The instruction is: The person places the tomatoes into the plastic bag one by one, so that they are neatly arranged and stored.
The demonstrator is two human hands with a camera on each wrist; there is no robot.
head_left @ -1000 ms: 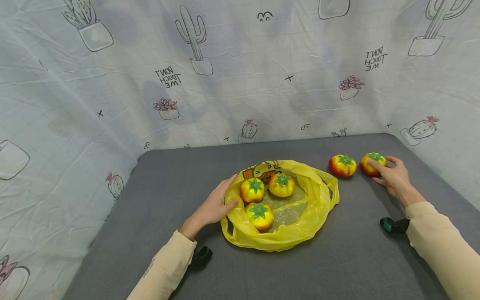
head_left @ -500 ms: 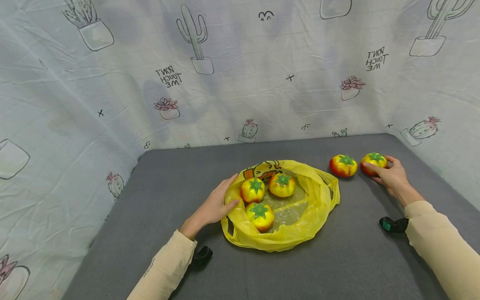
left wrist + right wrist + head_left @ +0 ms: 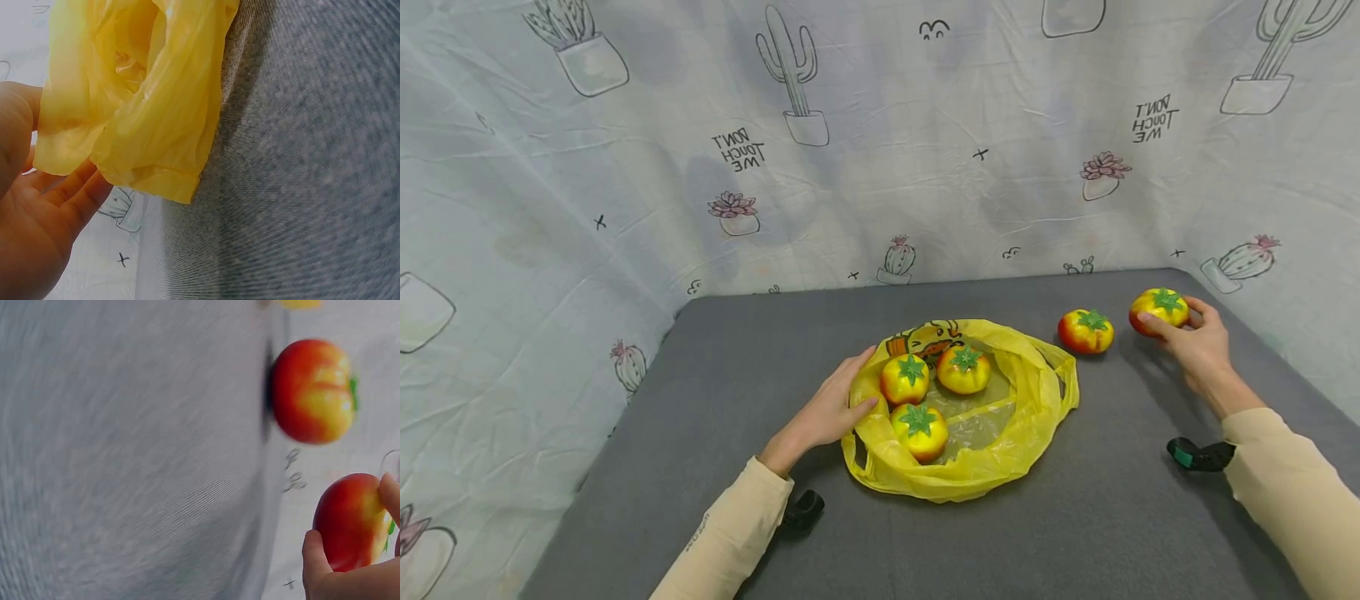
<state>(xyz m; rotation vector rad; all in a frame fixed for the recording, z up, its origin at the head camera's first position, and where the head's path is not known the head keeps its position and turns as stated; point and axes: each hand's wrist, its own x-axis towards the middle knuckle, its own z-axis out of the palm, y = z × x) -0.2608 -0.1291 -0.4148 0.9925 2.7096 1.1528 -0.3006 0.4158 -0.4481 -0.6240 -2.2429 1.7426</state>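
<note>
My right hand (image 3: 1202, 342) holds a red-and-yellow tomato (image 3: 1163, 305) with a green star-shaped top, gripped between thumb and fingers. In the right wrist view this tomato (image 3: 350, 519) shows with the thumb and a finger on its sides. A second tomato (image 3: 1086, 332) lies on the table to its left. My left hand (image 3: 831, 404) spreads its fairly straight fingers and thumb against the left side of a yellow plastic bag (image 3: 1030, 425). Inside the opened bag sit three similar tomatoes (image 3: 905, 380). The left wrist view shows bag film (image 3: 162, 137) covering the fingertips.
A grey cloth-covered table (image 3: 1075, 525) carries everything. Behind and at the sides hangs a pale curtain (image 3: 865, 200) printed with cacti. A bag handle loop (image 3: 1063, 379) sticks out toward the tomato on the table.
My right hand has lifted the tomato off the table and moved it slightly up and right. The left hand and bag stay where they were.
</note>
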